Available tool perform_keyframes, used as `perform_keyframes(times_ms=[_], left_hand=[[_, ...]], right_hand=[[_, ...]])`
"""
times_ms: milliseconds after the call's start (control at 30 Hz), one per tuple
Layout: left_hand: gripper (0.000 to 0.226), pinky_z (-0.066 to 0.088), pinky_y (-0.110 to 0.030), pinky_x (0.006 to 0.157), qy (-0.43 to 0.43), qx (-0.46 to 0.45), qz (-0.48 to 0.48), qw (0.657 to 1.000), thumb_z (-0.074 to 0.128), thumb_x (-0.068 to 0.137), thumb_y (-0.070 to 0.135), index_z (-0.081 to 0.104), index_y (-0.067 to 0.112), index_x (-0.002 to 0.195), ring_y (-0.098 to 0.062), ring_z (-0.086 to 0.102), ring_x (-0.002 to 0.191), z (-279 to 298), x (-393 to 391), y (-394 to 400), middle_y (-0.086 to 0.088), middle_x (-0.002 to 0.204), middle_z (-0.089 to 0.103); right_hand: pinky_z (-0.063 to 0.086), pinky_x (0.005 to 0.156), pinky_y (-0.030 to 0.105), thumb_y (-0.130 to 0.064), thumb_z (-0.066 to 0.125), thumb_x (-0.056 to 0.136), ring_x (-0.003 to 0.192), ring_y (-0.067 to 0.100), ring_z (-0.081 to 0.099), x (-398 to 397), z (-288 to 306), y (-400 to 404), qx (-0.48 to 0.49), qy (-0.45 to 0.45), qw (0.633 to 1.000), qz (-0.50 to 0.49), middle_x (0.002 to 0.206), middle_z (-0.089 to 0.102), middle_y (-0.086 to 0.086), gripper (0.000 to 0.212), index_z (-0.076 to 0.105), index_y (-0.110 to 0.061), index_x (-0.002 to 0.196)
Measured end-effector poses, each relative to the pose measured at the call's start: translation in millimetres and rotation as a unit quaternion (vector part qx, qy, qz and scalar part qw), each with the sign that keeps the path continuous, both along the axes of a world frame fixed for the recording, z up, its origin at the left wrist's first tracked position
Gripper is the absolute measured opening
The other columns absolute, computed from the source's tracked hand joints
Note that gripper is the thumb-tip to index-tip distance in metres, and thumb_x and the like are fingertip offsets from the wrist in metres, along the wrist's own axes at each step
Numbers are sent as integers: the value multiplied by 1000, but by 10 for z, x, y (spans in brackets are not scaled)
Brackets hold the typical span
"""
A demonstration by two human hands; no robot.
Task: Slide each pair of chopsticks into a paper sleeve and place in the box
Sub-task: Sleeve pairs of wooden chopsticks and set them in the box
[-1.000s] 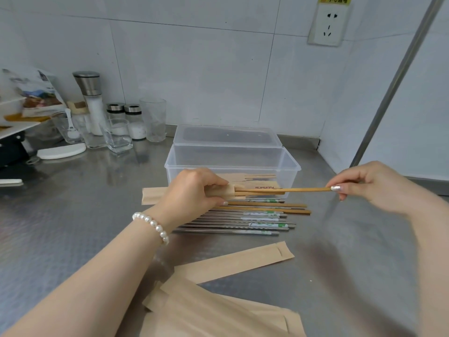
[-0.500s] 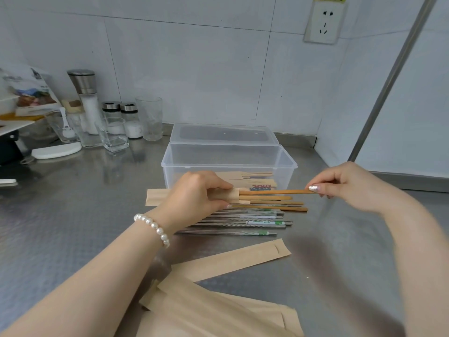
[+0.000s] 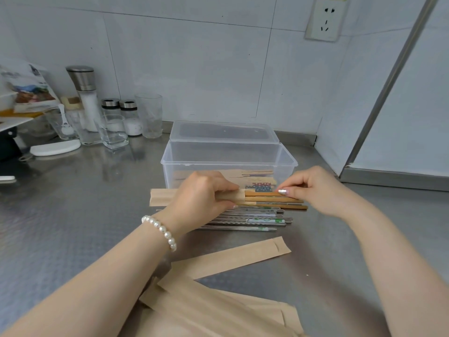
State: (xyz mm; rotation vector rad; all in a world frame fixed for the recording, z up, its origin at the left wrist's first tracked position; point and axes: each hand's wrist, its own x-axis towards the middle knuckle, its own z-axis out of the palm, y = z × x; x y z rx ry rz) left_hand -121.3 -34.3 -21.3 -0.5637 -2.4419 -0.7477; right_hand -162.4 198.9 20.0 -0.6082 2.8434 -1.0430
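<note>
two hands meet just in front of the box (image 3: pixel 229 154), a clear tub standing open on the steel bench (image 3: pixel 73 215) with its lid (image 3: pixel 223 131) lying behind it. the left hand (image 3: pixel 201 200) curls round the open end of a brown paper sleeve (image 3: pixel 161 197), which lies flat just in front of the box and sticks out past the hand to the left. its grip is closed on the sleeve, thumb below and fingers over the top. the right hand (image 3: pixel 313 188) pinches the free end of a wooden chopstick (image 3: pixel 263 193) between thumb and forefinger; the stick's other end is inside the sleeve mouth, and a second wooden stick lies close under it, also entering the sleeve. whether the right grip holds both sticks cannot be told.

in front of the box, just nearer than the sleeve, lies a pile of loose chopsticks (image 3: pixel 255 217), a few wooden and most of them metal with green and white marks. nearer still, one spare sleeve (image 3: pixel 233 257) lies alone at a slant, and a stack of sleeves (image 3: pixel 213 310) spreads at the near edge. inside the box some filled sleeves show through the front wall. well to the left of the box stand a grinder (image 3: pixel 85 93), two shakers (image 3: pixel 121 113) and some glasses (image 3: pixel 149 115) by the tiled wall. a pearl bracelet (image 3: pixel 160 231) sits on the left wrist.
</note>
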Motion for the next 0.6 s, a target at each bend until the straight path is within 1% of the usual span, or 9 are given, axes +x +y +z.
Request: perform_keyframes(times_ms=[100,233,300,333,400,467,500,533,600], left_hand=[[31,51,-30,72,6,2,-1,1000,79,65,14,72,13,95,-20,64,75,-8,1,21,-1,84,69],[31,49,-26,72,8,0,8,1000,80,64,14,73,14,94,-21,63,76,-15,9,41,-1,83,69],[34,50,-30,75,-7,-4,13,1000,81,65,19,72,14,98,-22,64,79,14,24,48,-2,86,70],[38,50,-31,77,-19,-2,22,1000,81,65,25,71,14,100,-22,63,82,46,37,39,-2,89,70],[41,49,-30,78,-42,6,61,997,76,67,39,70,16,101,-16,62,80,142,54,-29,1,88,70],[32,48,-30,70,-60,50,110,991,66,74,48,72,20,89,-7,56,67,267,74,-147,9,74,66],[34,47,-31,64,-67,90,127,986,60,76,53,71,21,79,-6,54,61,317,78,-216,11,66,64],[41,46,-33,60,-74,136,134,979,54,77,58,70,21,71,-8,55,58,356,80,-281,8,62,65],[49,46,-34,57,-94,214,123,965,47,77,62,70,20,68,-13,59,60,403,75,-366,3,67,69]], right_hand=[[42,72,14,-13,63,86,85,13,60,22,-29,-83,-10,10,1000,12,84,67,-4,13,74,-16,93],[38,64,3,-11,63,86,73,0,56,21,-80,-161,-22,31,999,24,77,62,-16,13,74,-12,94],[37,61,0,-11,63,86,68,-4,55,11,-81,-156,-25,36,999,24,75,61,-19,13,74,-12,93],[37,61,0,-11,64,85,66,-6,56,6,-70,-136,-30,37,999,22,74,61,-19,12,74,-14,91],[38,62,5,-12,65,84,63,-9,56,-14,-33,-60,-38,37,999,12,74,64,-16,12,74,-19,87],[42,70,13,-12,66,84,70,-2,59,-38,11,47,-47,28,998,0,79,68,-10,11,74,-19,88],[43,72,12,-11,66,84,73,2,60,-45,34,100,-54,24,998,-3,82,70,-7,12,74,-18,88],[44,72,9,-11,66,84,75,4,61,-51,55,145,-60,22,998,-2,84,71,-6,12,74,-20,86],[43,70,3,-12,66,84,76,4,62,-48,86,195,-65,21,998,4,85,72,-8,15,73,-24,83]])
